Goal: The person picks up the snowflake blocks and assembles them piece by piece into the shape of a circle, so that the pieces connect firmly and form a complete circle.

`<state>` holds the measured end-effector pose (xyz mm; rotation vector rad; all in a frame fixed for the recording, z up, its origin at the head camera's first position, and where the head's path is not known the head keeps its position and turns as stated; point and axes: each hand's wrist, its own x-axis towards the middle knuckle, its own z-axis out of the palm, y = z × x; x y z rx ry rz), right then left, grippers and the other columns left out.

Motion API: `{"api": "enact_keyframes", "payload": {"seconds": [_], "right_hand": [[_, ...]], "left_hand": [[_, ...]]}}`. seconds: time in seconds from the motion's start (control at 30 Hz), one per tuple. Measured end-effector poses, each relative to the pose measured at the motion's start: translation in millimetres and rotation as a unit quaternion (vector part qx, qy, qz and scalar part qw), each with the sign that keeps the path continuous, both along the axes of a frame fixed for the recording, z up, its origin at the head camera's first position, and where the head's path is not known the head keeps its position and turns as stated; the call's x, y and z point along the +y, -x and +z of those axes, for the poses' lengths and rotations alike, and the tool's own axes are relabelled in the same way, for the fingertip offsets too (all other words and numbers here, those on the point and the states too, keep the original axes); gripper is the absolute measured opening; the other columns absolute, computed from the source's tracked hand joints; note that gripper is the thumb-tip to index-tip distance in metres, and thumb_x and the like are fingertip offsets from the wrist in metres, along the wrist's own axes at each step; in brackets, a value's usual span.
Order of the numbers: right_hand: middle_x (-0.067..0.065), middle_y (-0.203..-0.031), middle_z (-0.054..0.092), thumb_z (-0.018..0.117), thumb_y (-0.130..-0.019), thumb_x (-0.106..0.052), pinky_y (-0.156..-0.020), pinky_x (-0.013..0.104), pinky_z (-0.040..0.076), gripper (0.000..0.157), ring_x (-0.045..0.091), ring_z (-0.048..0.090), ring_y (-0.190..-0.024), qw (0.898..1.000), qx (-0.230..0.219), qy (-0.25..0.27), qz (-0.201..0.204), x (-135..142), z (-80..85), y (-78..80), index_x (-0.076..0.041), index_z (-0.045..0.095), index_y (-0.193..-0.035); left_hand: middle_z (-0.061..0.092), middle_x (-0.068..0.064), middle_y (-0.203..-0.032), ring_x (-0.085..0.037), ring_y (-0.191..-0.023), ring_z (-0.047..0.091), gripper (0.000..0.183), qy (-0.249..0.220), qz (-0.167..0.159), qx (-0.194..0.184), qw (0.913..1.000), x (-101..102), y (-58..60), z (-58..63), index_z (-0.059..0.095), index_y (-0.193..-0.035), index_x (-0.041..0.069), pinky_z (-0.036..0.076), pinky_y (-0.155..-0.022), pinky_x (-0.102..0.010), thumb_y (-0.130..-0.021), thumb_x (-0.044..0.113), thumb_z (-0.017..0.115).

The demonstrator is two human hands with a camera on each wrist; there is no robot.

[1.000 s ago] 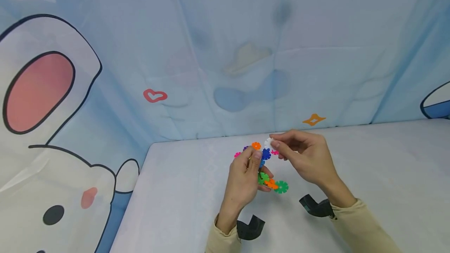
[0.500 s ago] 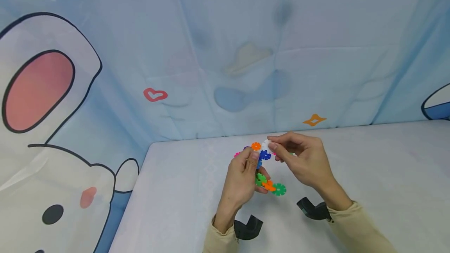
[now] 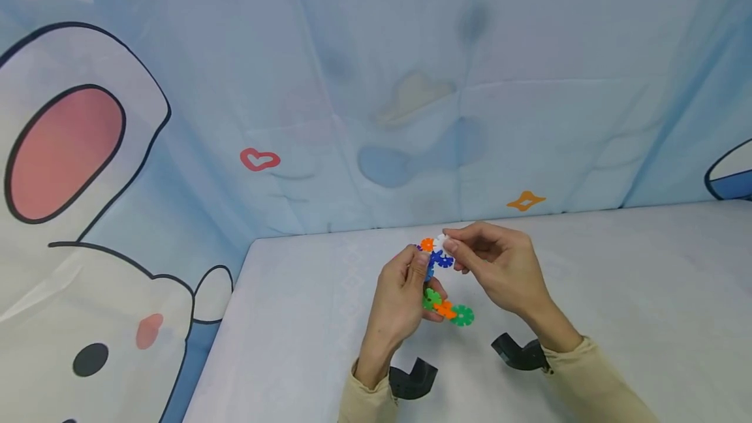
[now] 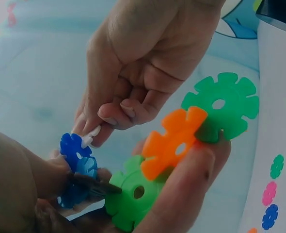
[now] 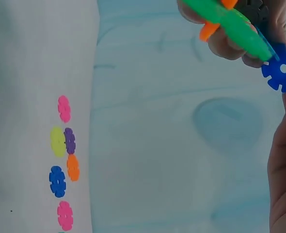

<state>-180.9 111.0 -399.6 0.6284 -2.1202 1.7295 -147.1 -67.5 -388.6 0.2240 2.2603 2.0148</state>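
My left hand (image 3: 399, 292) grips a chain of joined snowflake discs, several colours in a row. At its lower end come a light green disc (image 4: 128, 191), an orange disc (image 4: 172, 138) and a darker green disc (image 4: 225, 104). A black disc (image 4: 92, 184) and blue discs (image 4: 75, 148) sit at the other end, partly behind the fingers. With thumb and forefinger, my right hand (image 3: 505, 269) pinches a white snowflake disc (image 4: 90, 136) at the edge of the dark blue disc (image 5: 281, 73). Whether the white one is slotted in cannot be told.
Loose snowflake discs lie on the white table behind the hands, among them a pink disc (image 5: 64, 108), a yellow disc (image 5: 57, 141), a purple disc (image 5: 70, 141) and a blue disc (image 5: 57, 181). A blue printed curtain (image 3: 376, 83) hangs along the table's far edge.
Both hands have drifted slightly left with the chain. The right hand has brought the white disc nearer the left fingers. A pink disc beyond the left hand is now hidden.
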Motion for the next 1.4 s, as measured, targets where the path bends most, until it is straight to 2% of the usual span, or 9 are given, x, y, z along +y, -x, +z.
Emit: {"api": "enact_keyframes", "payload": {"seconds": [0.33, 0.4, 0.6, 0.77, 0.87, 1.0, 1.17, 1.3, 1.4], "right_hand": [[0.000, -0.093, 0.070, 0.068, -0.103, -0.006, -0.067, 0.026, 0.062, 0.030, 0.015, 0.070, -0.070, 0.997, -0.034, -0.052, 0.040, 7, -6.4, 10.0, -0.009, 0.074, -0.132], [0.002, -0.095, 0.067, 0.068, -0.104, -0.007, -0.066, 0.025, 0.061, 0.034, 0.013, 0.069, -0.069, 0.997, -0.028, -0.072, 0.019, 10, -7.4, 12.5, -0.011, 0.072, -0.137], [0.007, -0.102, 0.073, 0.071, -0.103, -0.017, -0.061, 0.024, 0.057, 0.031, 0.015, 0.070, -0.073, 0.984, -0.064, -0.160, -0.051, 22, -24.7, 28.5, -0.010, 0.073, -0.133], [0.012, -0.111, 0.077, 0.074, -0.101, -0.021, -0.067, 0.030, 0.058, 0.031, 0.025, 0.070, -0.090, 0.958, -0.096, -0.267, -0.030, 16, -48.9, 40.6, -0.006, 0.075, -0.128], [0.017, -0.118, 0.074, 0.076, -0.099, -0.019, -0.085, 0.047, 0.062, 0.033, 0.035, 0.068, -0.105, 0.945, -0.083, -0.316, -0.012, 4, -61.6, 44.9, -0.003, 0.075, -0.127], [0.023, -0.131, 0.068, 0.077, -0.095, -0.014, -0.101, 0.063, 0.054, 0.037, 0.046, 0.059, -0.120, 0.928, -0.053, -0.369, 0.010, -16, -72.7, 49.5, -0.001, 0.073, -0.130], [0.019, -0.157, 0.054, 0.078, -0.094, -0.011, -0.114, 0.070, 0.045, 0.054, 0.051, 0.043, -0.146, 0.908, -0.045, -0.414, 0.054, -41, -80.8, 56.6, -0.009, 0.064, -0.146], [0.017, -0.168, 0.041, 0.071, -0.099, -0.009, -0.119, 0.074, 0.035, 0.059, 0.053, 0.027, -0.157, 0.908, -0.127, -0.387, 0.102, -53, -82.2, 59.6, -0.017, 0.055, -0.155], [0.022, -0.169, 0.037, 0.067, -0.102, -0.009, -0.117, 0.070, 0.041, 0.053, 0.054, 0.035, -0.153, 0.906, -0.181, -0.369, 0.101, -56, -80.9, 58.8, -0.025, 0.059, -0.152]], "left_hand": [[0.074, -0.029, -0.092, -0.021, -0.068, 0.074, 0.035, -0.076, -0.062, -0.040, 0.9944, -10, 15.1, -10.6, 0.056, -0.131, 0.008, 0.065, -0.054, -0.046, -0.118, 0.031, 0.033], [0.074, -0.026, -0.091, -0.022, -0.063, 0.073, 0.037, -0.092, -0.038, -0.033, 0.9945, -16, 19.9, -14.0, 0.057, -0.130, 0.007, 0.064, -0.053, -0.045, -0.118, 0.030, 0.030], [0.077, -0.011, -0.084, -0.018, -0.055, 0.059, 0.036, -0.131, 0.105, -0.045, 0.9848, -34, 30.2, -23.1, 0.054, -0.114, 0.006, 0.063, -0.052, -0.036, -0.116, 0.031, 0.027], [0.079, -0.014, -0.083, -0.019, -0.049, 0.060, 0.036, -0.135, 0.183, -0.055, 0.9721, -43, 33.3, -27.7, 0.054, -0.105, 0.005, 0.058, -0.045, -0.028, -0.113, 0.028, 0.027], [0.080, -0.016, -0.084, -0.021, -0.050, 0.067, 0.033, -0.139, 0.223, -0.058, 0.9632, -43, 34.5, -28.5, 0.055, -0.101, 0.005, 0.057, -0.044, -0.027, -0.109, 0.024, 0.029], [0.080, -0.016, -0.084, -0.019, -0.051, 0.069, 0.032, -0.145, 0.241, -0.063, 0.9575, -39, 34.3, -28.5, 0.055, -0.099, 0.006, 0.057, -0.045, -0.026, -0.109, 0.022, 0.029], [0.078, -0.011, -0.079, -0.017, -0.052, 0.066, 0.033, -0.157, 0.246, -0.065, 0.9543, -33, 33.1, -28.9, 0.056, -0.100, 0.004, 0.056, -0.044, -0.026, -0.110, 0.021, 0.029], [0.071, -0.006, -0.077, -0.016, -0.056, 0.065, 0.035, -0.163, 0.243, -0.062, 0.9542, -29, 33.0, -29.3, 0.058, -0.103, 0.004, 0.057, -0.044, -0.027, -0.110, 0.023, 0.030], [0.071, -0.006, -0.079, -0.018, -0.057, 0.067, 0.037, -0.176, 0.221, -0.053, 0.9578, -25, 32.8, -29.3, 0.059, -0.109, 0.003, 0.058, -0.044, -0.028, -0.110, 0.024, 0.029]]}}
